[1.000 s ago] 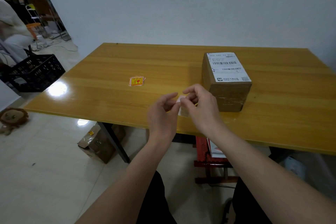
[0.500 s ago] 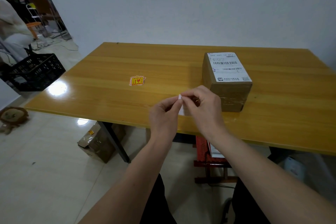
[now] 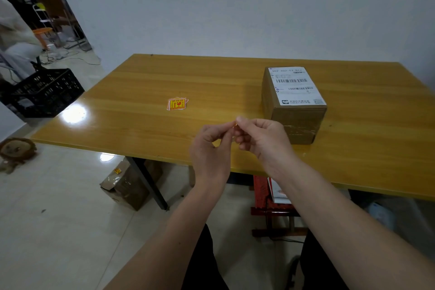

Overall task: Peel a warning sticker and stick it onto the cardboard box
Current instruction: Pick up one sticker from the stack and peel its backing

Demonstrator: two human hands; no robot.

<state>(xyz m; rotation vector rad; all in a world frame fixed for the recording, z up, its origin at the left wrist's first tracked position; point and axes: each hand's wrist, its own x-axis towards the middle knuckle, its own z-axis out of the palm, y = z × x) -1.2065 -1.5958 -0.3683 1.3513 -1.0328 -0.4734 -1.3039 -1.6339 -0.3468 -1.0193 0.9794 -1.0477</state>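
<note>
- Both hands meet at frame centre, raised over the near edge of the wooden bench [image 3: 141, 92].
- Left hand [image 3: 209, 148]: thumb and forefinger pinched narrow, tips touching those of the right hand [image 3: 263, 139].
- Right hand: same narrow pinch, remaining fingers curled under.
- Only a sliver of yellow shows between the fingertips; cannot tell whether either grip holds a sticker.
- Small stack of warning stickers [image 3: 177, 103], yellow with red border, lies flat on the bench left of centre, well apart from the hands.
- Cardboard box [image 3: 294, 122] stands on the bench right of centre, just beyond the right hand; white shipping label [image 3: 295, 86] covers its top.
- Black crate [image 3: 44, 92] on the floor at left edge; another carton [image 3: 127, 183] under the bench.
</note>
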